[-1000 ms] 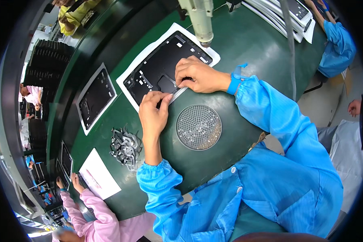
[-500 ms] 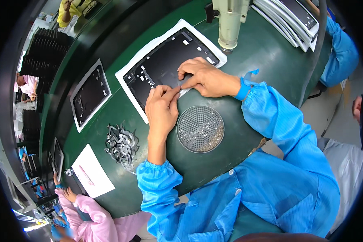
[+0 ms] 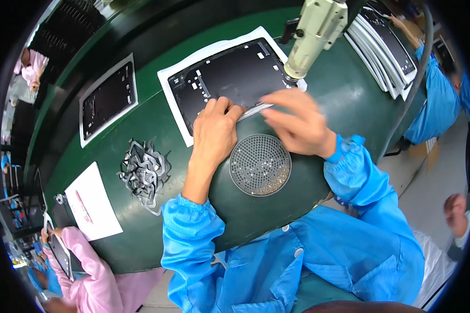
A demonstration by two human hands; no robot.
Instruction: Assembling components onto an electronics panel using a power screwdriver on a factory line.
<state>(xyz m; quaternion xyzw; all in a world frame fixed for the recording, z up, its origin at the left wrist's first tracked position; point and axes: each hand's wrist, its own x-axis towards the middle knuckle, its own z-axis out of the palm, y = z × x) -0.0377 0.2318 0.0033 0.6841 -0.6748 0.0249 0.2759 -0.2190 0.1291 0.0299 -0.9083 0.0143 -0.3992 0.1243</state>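
A black flat panel with small white tabs lies on a white foam sheet. My left hand rests at its near edge, fingers bent and pressed together; what lies under the fingertips is hidden. Over the panel's near right corner area, my right hand is smeared by motion, so its grip does not show. Just beneath and between the hands sits a round grey tray full of holes, with tiny metallic pieces gathered at its lower right. A pale machine head hangs at the panel's far right corner.
Grey curled strips lie heaped to the left. Beyond them are another panel and white paper with a pink pen. Stacked panels stand at far right. Co-workers in pink and blue flank the table.
My right hand has come away from my left hand and moved right, toward me. My left hand stays at the panel's near edge. The whole view has shifted slightly.
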